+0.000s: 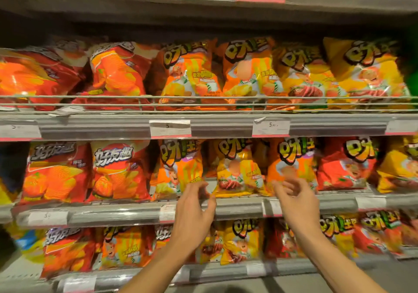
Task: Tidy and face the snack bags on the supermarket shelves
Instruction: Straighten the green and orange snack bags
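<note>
Orange, yellow and red snack bags stand in rows on three shelves. On the middle shelf a yellow bag [237, 170] stands between an orange bag [181, 168] and another orange bag [291, 163]. My left hand [194, 211] is raised in front of the shelf rail, just below the gap between the first orange bag and the yellow bag, fingers loosely curled and holding nothing. My right hand [296, 200] hovers by the lower edge of the second orange bag, fingers spread and loosely bent, holding nothing. The view is blurred.
The top shelf [203, 120] has a wire guard rail and white price tags [169, 128]. Red bags [56, 170] fill the left of each shelf. The bottom shelf [226, 270] holds more bags behind my forearms. A green bag edge [411, 66] shows far right.
</note>
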{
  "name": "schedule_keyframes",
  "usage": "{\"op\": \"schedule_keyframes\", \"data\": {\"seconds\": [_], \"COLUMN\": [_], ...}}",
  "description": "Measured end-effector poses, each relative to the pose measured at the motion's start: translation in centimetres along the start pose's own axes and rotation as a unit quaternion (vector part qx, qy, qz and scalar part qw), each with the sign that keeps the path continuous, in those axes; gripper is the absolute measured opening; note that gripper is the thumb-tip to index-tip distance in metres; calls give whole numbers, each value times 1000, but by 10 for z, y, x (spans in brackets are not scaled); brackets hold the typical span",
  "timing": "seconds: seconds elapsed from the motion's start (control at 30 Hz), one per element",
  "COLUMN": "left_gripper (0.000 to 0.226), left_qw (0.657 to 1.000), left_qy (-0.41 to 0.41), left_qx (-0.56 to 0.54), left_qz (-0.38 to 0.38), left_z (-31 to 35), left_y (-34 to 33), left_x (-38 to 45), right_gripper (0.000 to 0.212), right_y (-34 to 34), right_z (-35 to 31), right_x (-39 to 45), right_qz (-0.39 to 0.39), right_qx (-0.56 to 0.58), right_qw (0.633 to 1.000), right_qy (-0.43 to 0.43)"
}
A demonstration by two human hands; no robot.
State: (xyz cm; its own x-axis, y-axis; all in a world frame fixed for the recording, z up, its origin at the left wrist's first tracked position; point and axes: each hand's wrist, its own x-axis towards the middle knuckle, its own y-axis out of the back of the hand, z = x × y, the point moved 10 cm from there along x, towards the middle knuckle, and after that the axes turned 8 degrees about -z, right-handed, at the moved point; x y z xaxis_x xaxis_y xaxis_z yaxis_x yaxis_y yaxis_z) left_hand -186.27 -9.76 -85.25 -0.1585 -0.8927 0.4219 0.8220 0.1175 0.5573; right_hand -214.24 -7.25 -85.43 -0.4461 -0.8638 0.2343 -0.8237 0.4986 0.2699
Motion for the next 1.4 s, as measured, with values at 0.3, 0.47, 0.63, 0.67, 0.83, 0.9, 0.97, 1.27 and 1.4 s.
{"op": "schedule_keyframes", "data": {"seconds": [0.3,0.47,0.63,0.67,0.83,0.9,0.97,1.27,1.4], "left_gripper": [86,119,103,97,65,69,94,99,112], "left_qw": [994,987,979,977,974,978,979,989,995], "left_qy": [106,158,178,178,176,173,165,81,61], "left_qx": [1,1,-75,-95,-134,-117,-115,-124,-80], "left_qz": [-23,-38,-65,-68,-54,-23,-4,19,19], "left_z": [13,5,-9,-12,-23,-23,-21,11,15], "left_y": [-65,-81,-93,-95,-102,-95,-88,-76,-74], "left_x": [53,86,107,109,108,108,107,102,100], "right_gripper": [89,120,121,116,96,82,77,96,84], "right_y": [71,51,30,28,29,34,40,66,69], "right_z": [36,41,53,56,54,45,35,36,44], "right_x": [51,87,115,119,122,120,117,92,77], "right_qz": [6,-102,-141,-146,-142,-125,-110,-115,-145], "right_qx": [-129,-116,-113,-112,-94,-87,-86,-12,-6], "right_qw": [991,987,984,983,985,988,990,993,989], "right_qy": [39,37,6,-1,2,19,32,4,-23]}}
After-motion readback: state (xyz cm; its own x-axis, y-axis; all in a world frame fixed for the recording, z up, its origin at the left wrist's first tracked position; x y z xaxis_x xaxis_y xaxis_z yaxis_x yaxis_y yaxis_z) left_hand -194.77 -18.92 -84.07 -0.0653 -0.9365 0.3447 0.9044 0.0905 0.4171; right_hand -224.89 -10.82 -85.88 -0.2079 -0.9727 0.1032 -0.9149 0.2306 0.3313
